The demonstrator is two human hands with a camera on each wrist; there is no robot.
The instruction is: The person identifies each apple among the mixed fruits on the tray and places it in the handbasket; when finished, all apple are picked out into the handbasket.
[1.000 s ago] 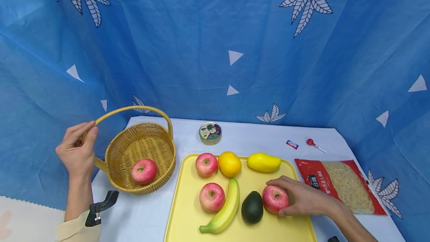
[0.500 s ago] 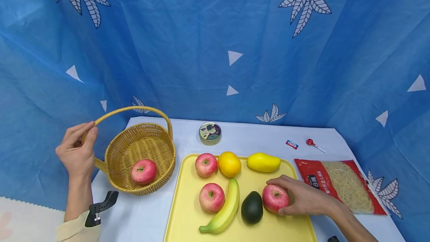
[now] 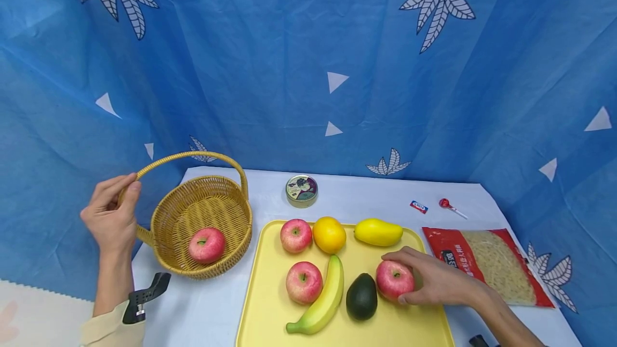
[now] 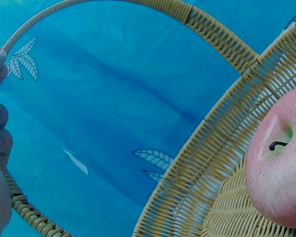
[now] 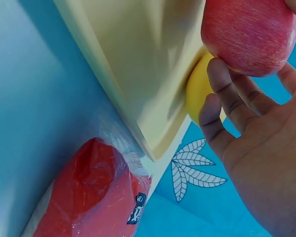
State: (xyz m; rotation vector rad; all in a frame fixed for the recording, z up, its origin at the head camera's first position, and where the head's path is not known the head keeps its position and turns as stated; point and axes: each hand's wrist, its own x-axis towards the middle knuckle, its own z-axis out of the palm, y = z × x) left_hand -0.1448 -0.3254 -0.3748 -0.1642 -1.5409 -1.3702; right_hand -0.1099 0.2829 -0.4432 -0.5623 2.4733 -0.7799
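Observation:
At the left, my left hand [image 3: 112, 216] grips the arched handle [image 3: 193, 154] of a wicker basket [image 3: 166, 250]. One red apple [image 3: 207, 245] lies inside the basket; the left wrist view shows it close up, with its stem. My right hand [image 3: 436, 280] holds another red apple [image 3: 394, 279] between thumb and fingers, at the right side of a yellow tray [image 3: 381, 333]. An avocado [image 3: 362, 297] lies just left of that apple. In the right wrist view, the fingers [image 5: 232, 98] curl against the held apple [image 5: 249, 34], and the thumb shows only at the edge.
The tray also bears two more apples [image 3: 303, 283], a banana [image 3: 323, 307], an orange [image 3: 329, 235] and a mango [image 3: 378, 232]. A round tin [image 3: 301, 191] stands behind it. To the right lie a small wrapped candy [image 3: 419, 207], a lollipop [image 3: 445, 204] and a red pasta bag [image 3: 496, 266].
The right hand and the apple in it have shifted up very slightly. My left hand and the basket stay in place.

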